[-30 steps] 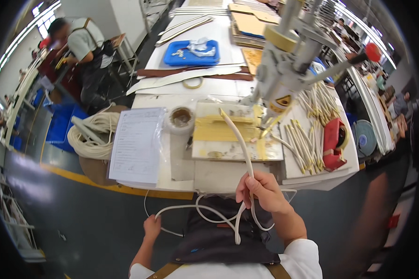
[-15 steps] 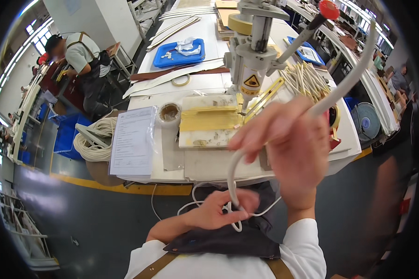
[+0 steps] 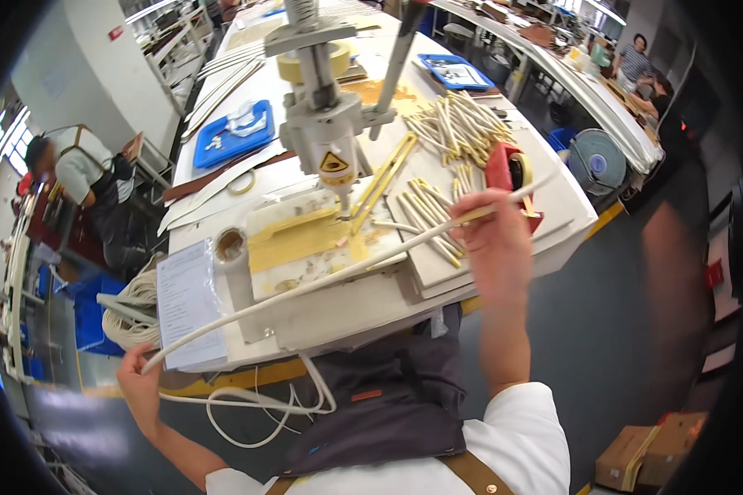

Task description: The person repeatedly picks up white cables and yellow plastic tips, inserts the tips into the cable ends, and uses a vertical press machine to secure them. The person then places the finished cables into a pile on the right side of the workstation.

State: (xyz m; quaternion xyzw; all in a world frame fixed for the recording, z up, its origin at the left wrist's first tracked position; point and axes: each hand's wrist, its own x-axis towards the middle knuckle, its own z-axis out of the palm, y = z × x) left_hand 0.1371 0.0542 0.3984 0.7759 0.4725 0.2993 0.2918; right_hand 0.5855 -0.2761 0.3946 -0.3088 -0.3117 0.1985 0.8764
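A long white cord is stretched slantwise over the front of the table between my hands. Out at the left, beyond the table's front corner, my left hand is closed round it. My right hand pinches the cord near its free end, which sticks out past the fingers towards the upper right. Loose loops of the cord hang in front of my apron. Behind the stretched part is a white block covered partly in yellow tape, beneath a hand-lever press. Beside my right hand lie short cut cord pieces.
A red tape dispenser and a larger pile of cord pieces occupy the table's right side. Printed paper, a tape roll and a blue tray are at left. Coiled cord rests by the left corner.
My hands have moved far apart, the left one outward to the left, drawing the cord straight. The cord's raised end has come down. The view has turned to the right.
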